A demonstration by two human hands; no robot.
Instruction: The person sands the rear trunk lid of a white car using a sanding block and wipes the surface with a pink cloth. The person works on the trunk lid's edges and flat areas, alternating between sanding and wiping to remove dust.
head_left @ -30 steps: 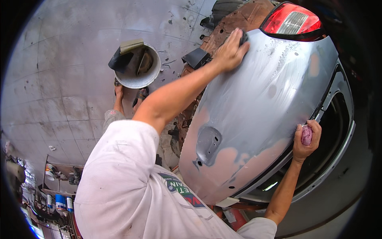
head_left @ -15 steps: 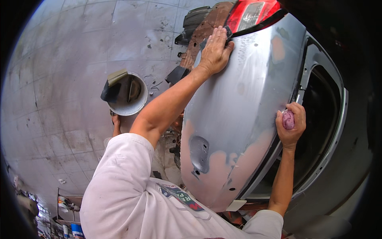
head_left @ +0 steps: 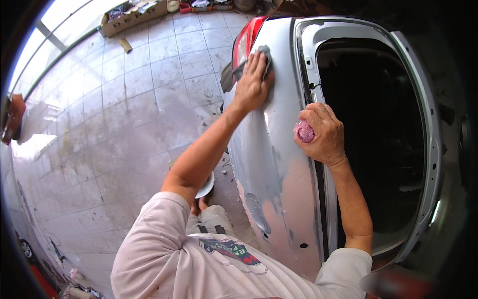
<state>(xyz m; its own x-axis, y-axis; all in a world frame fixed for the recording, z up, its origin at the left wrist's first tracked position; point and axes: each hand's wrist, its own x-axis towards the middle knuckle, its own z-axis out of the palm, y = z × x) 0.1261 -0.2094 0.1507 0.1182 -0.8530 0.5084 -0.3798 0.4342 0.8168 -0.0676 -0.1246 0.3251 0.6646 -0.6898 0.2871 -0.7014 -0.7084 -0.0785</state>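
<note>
My left hand (head_left: 253,84) lies with fingers stretched over a dark grey piece of sandpaper (head_left: 264,51), pressing it to the car's rear side panel (head_left: 279,124) beside the red and clear tail light (head_left: 249,42). The palm hides part of the paper. Closed around a bunched pink cloth (head_left: 304,131), my right hand (head_left: 326,132) is at the panel's edge by the window opening. Grey and bare-metal areas cover the panel, with pinkish filler (head_left: 298,194) on its nearer part. A recessed oval (head_left: 256,212) shows near the left edge.
A white bucket (head_left: 206,185) stands on the tiled floor (head_left: 124,144), partly behind my left arm. Right of the panel is the dark window opening (head_left: 378,124) with its metal frame. A long cardboard box (head_left: 134,19) lies at the far left, near a small tan block (head_left: 125,45).
My left hand with the sandpaper has shifted from the panel's left edge below the tail light to the light's right side. My right hand still grips the cloth. The view has turned.
</note>
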